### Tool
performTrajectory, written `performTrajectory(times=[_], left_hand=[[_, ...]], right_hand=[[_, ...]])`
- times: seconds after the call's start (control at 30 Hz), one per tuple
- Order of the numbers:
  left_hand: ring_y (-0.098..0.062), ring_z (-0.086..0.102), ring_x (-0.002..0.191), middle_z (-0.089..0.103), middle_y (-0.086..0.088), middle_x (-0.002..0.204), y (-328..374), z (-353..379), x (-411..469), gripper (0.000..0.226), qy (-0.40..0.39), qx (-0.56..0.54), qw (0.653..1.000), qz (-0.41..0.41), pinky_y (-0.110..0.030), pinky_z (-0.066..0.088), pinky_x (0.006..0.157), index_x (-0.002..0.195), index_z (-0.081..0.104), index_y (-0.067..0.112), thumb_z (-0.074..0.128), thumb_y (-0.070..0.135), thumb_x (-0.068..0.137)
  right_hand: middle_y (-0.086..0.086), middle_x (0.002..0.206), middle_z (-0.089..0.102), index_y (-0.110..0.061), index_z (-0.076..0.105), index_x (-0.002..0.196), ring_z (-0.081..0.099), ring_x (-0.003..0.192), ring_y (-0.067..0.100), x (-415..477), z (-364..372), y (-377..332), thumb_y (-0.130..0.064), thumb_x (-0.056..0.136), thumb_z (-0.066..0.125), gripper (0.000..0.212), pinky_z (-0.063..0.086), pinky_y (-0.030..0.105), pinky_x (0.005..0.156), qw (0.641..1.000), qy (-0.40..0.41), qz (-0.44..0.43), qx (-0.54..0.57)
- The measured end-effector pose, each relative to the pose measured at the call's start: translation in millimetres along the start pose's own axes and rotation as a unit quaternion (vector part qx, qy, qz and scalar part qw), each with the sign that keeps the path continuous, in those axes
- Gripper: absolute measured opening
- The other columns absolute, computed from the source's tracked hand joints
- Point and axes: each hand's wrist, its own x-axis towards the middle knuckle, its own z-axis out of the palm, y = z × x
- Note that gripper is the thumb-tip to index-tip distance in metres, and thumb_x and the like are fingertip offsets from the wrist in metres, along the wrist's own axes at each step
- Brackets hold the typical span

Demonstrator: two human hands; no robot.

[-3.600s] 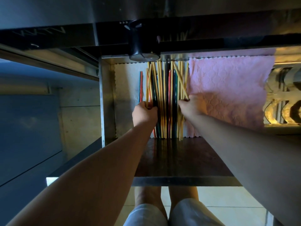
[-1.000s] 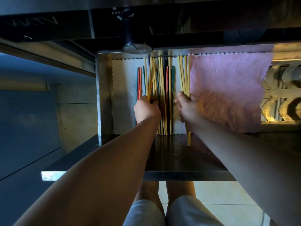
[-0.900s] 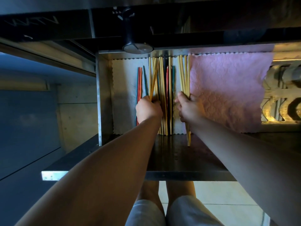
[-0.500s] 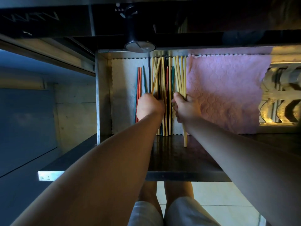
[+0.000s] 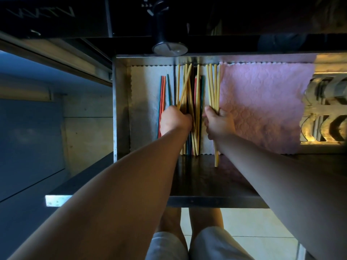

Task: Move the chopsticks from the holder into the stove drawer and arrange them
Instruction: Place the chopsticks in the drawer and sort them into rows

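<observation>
Nearest the lens, across the front lip of the drawer [image 5: 216,202], both forearms reach in. The left hand [image 5: 174,121] has its fingers curled over the mixed chopsticks [image 5: 187,91] in the centre, several of which lie crossed. The right hand [image 5: 218,124] is closed round a bundle of yellow chopsticks [image 5: 213,87], just beside the pink cloth [image 5: 262,102]. The bundle's near ends overhang onto the dark front ledge.

I judge the step in hand to be sorting by colour and squaring the sticks into rows. To do it well, I would push the yellow bundle back until its ends line up with the rest and lay it flat and parallel. I would then free the crossed sticks one at a time rather than rake the heap. At the left, red and teal chopsticks [image 5: 163,94] already lie straight. I can identify no holder in view.

The surface is a white scalloped liner [image 5: 144,102], with the pink cloth to its right. Beyond the rear wall a round knob [image 5: 170,48] sits on a dark stove front. Light is dim, with a warm glow at far right.
</observation>
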Motion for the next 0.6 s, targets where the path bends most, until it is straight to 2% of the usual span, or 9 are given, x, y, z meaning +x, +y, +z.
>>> performTrajectory(times=[0.1, 0.17, 0.23, 0.27, 0.3, 0.33, 0.37, 0.47, 0.6], left_hand=[[-0.015, 0.052, 0.061, 0.051, 0.001, 0.072, -2.0, -1.0, 0.9, 0.017, -0.009, -0.023, 1.0, -0.014, -0.027, 0.044, 0.053, 0.086, 0.052, 0.015, 0.065, 0.025, 0.088], [-0.016, 0.057, 0.066, 0.057, -0.001, 0.078, -3.6, -0.9, 0.7, 0.014, -0.014, -0.051, 0.998, -0.019, -0.027, 0.046, 0.055, 0.09, 0.056, 0.014, 0.063, 0.025, 0.089], [-0.02, 0.06, 0.076, 0.06, -0.003, 0.088, -4.9, -2.8, -0.3, 0.02, -0.013, -0.081, 0.996, -0.025, -0.029, 0.047, 0.063, 0.102, 0.062, 0.011, 0.061, 0.025, 0.089], [-0.022, 0.06, 0.08, 0.061, -0.005, 0.091, -5.8, -4.4, -0.8, 0.025, -0.009, -0.091, 0.995, -0.027, -0.029, 0.047, 0.067, 0.108, 0.063, 0.009, 0.06, 0.026, 0.089], [-0.024, 0.061, 0.084, 0.062, -0.006, 0.095, -7.2, -6.6, -0.8, 0.029, -0.004, -0.097, 0.995, -0.027, -0.029, 0.048, 0.07, 0.111, 0.064, 0.009, 0.059, 0.028, 0.09], [-0.026, 0.064, 0.089, 0.065, -0.008, 0.098, -9.1, -9.1, -0.6, 0.032, 0.0, -0.1, 0.995, -0.024, -0.029, 0.05, 0.075, 0.113, 0.065, 0.009, 0.057, 0.03, 0.09], [-0.028, 0.065, 0.093, 0.066, -0.01, 0.101, -11.1, -12.1, -0.8, 0.033, 0.003, -0.103, 0.994, -0.021, -0.03, 0.052, 0.08, 0.114, 0.065, 0.009, 0.055, 0.031, 0.091], [-0.032, 0.063, 0.098, 0.067, -0.013, 0.104, -19.5, -20.9, -1.3, 0.032, 0.009, -0.105, 0.994, -0.013, -0.031, 0.048, 0.082, 0.113, 0.063, 0.007, 0.049, 0.028, 0.093], [-0.035, 0.061, 0.099, 0.066, -0.016, 0.1, -30.4, -30.5, 1.5, 0.028, 0.009, -0.127, 0.992, -0.01, -0.034, 0.044, 0.079, 0.104, 0.062, 0.005, 0.044, 0.025, 0.095]], right_hand=[[-0.003, 0.058, 0.052, -0.022, 0.06, 0.067, 0.05, 0.054, 0.02, -0.6, 0.6, -0.4, -0.04, 0.09, 0.057, 0.03, 0.039, 0.031, 0.055, 1.0, 0.001, -0.002, -0.016], [-0.001, 0.063, 0.054, -0.02, 0.06, 0.073, 0.057, 0.064, 0.025, -1.2, 2.1, -3.2, -0.037, 0.09, 0.061, 0.024, 0.045, 0.035, 0.059, 0.999, 0.005, -0.008, -0.04], [0.005, 0.082, 0.06, -0.014, 0.062, 0.093, 0.065, 0.085, 0.031, -3.0, 3.4, -8.6, -0.038, 0.09, 0.062, 0.024, 0.051, 0.039, 0.07, 0.997, 0.004, -0.012, -0.079], [0.008, 0.097, 0.061, -0.01, 0.061, 0.11, 0.064, 0.099, 0.032, -3.9, 4.4, -11.2, -0.037, 0.092, 0.061, 0.033, 0.05, 0.037, 0.076, 0.994, 0.005, -0.006, -0.106], [0.01, 0.11, 0.06, -0.007, 0.056, 0.123, 0.061, 0.109, 0.03, -4.0, 5.7, -12.8, -0.035, 0.093, 0.059, 0.041, 0.048, 0.032, 0.077, 0.991, 0.004, -0.002, -0.134], [0.01, 0.116, 0.059, -0.005, 0.054, 0.126, 0.059, 0.112, 0.028, -4.0, 7.9, -14.2, -0.033, 0.094, 0.059, 0.043, 0.046, 0.028, 0.073, 0.988, 0.002, -0.004, -0.154], [0.011, 0.116, 0.061, -0.005, 0.057, 0.123, 0.06, 0.109, 0.028, -4.0, 11.0, -14.9, -0.032, 0.093, 0.061, 0.041, 0.047, 0.027, 0.071, 0.986, 0.005, -0.022, -0.166], [0.016, 0.1, 0.069, -0.007, 0.068, 0.102, 0.066, 0.096, 0.033, -5.2, 24.0, -13.7, -0.028, 0.084, 0.069, 0.028, 0.052, 0.034, 0.079, 0.983, 0.039, -0.072, -0.166], [0.013, 0.101, 0.071, -0.013, 0.072, 0.101, 0.066, 0.097, 0.03, -10.7, 33.4, -17.2, -0.027, 0.084, 0.067, 0.023, 0.051, 0.03, 0.082, 0.977, 0.04, -0.078, -0.197]])
